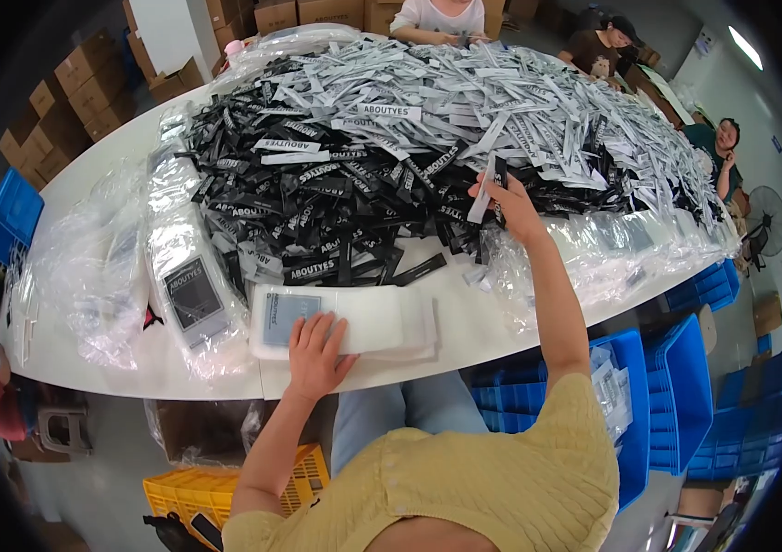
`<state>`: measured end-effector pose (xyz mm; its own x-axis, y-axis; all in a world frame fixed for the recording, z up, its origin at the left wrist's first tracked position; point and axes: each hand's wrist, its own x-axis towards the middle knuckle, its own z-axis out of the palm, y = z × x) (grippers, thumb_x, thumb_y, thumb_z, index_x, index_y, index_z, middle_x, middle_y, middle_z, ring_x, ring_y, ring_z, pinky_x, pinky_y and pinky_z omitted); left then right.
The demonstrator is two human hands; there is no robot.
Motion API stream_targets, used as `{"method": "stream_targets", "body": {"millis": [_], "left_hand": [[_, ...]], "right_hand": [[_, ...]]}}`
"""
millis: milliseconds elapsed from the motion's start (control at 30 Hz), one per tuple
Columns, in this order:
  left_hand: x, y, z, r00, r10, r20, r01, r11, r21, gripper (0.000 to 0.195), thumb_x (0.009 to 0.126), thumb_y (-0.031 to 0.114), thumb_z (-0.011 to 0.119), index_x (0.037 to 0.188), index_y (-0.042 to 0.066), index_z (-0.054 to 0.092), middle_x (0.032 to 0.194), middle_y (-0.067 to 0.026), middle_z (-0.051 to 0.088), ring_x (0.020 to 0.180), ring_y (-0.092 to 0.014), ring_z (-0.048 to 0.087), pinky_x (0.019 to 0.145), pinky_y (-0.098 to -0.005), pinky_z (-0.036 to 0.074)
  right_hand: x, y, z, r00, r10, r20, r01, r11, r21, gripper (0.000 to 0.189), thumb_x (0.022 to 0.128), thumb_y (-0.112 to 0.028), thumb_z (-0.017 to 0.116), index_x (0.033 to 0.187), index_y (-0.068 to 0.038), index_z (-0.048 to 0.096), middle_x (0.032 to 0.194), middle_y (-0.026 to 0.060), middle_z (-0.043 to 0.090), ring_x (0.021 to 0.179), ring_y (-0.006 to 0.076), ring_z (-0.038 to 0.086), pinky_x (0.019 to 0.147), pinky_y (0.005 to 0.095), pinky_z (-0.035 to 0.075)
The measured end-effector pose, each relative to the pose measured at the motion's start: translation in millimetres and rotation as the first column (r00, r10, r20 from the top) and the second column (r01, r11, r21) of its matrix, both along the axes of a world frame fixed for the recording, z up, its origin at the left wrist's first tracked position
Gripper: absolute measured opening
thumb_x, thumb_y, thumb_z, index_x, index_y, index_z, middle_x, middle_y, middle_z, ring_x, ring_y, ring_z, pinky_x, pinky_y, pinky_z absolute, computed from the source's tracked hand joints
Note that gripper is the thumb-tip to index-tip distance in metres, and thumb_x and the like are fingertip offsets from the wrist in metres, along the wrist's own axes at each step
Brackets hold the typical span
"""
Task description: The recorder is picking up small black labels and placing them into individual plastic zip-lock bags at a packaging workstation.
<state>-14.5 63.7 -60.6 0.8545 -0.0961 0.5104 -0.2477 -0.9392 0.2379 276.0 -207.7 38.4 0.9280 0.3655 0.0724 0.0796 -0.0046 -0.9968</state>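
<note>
My left hand (316, 355) lies with its fingers spread on a stack of translucent plastic pouches (363, 321) near the table's front edge; the top pouch has a grey printed panel. Away to the right, my right hand (512, 203) grips a white printed sachet (483, 192) and a black printed sachet (500, 181) between thumb and fingers. It is over the front of a large heap, where black sachets (356, 200) lie nearest and white sachets (432, 90) spread behind them.
Pouches in clear film (194, 297) line the left, beside crumpled film (98, 276). More wrapped pouches (625, 241) lie right of my arm. Blue bins (677, 400) stand at the right below the table, a yellow crate (191, 490) at lower left. Several people are around the table.
</note>
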Motion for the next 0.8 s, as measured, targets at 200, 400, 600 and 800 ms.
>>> {"method": "stream_targets", "body": {"millis": [200,400,600,800], "left_hand": [[5,1,7,0.998,0.026,-0.049,-0.027,0.999,-0.017,0.056,0.067,0.03,0.072,0.115,0.008,0.055,0.117,-0.0119,0.052,0.112,-0.03,0.046,0.095,-0.0477,0.032],[17,16,32,0.993,-0.111,-0.05,0.1,0.978,-0.181,0.04,0.07,0.024,0.072,0.105,0.008,0.062,0.098,-0.0088,0.061,0.089,-0.027,0.056,0.078,-0.0384,0.042],[19,7,37,0.996,0.046,-0.079,-0.076,0.899,-0.432,0.025,0.076,0.006,0.063,0.101,0.004,0.063,0.071,-0.0105,0.053,0.061,-0.027,0.053,0.053,-0.0349,0.041],[29,-36,51,0.963,-0.168,0.209,0.179,0.983,-0.034,0.033,0.065,0.003,0.059,0.097,0.002,0.064,0.065,-0.0064,0.046,0.06,-0.023,0.051,0.055,-0.0336,0.043]], "right_hand": [[-74,25,-9,0.982,-0.183,-0.04,0.17,0.962,-0.215,0.025,0.088,-0.021,0.057,0.07,-0.006,0.05,0.057,0.0007,0.049,0.054,0.0078,0.048,0.051,0.0232,0.039],[-139,26,-108,0.955,-0.215,0.206,0.221,0.975,-0.003,0.022,0.088,-0.015,0.056,0.071,-0.003,0.05,0.06,0.0009,0.05,0.055,0.0075,0.046,0.053,0.0242,0.038],[-166,35,-106,0.936,-0.243,0.255,0.262,0.964,-0.045,0.026,0.085,-0.016,0.06,0.069,0.001,0.049,0.054,0.0,0.044,0.052,0.0076,0.035,0.047,0.0264,0.031],[-198,61,-62,0.913,0.108,-0.393,-0.08,0.993,0.088,0.027,0.089,-0.024,0.055,0.069,-0.005,0.056,0.047,-0.0042,0.041,0.036,0.0047,0.032,0.035,0.0223,0.022]]}}
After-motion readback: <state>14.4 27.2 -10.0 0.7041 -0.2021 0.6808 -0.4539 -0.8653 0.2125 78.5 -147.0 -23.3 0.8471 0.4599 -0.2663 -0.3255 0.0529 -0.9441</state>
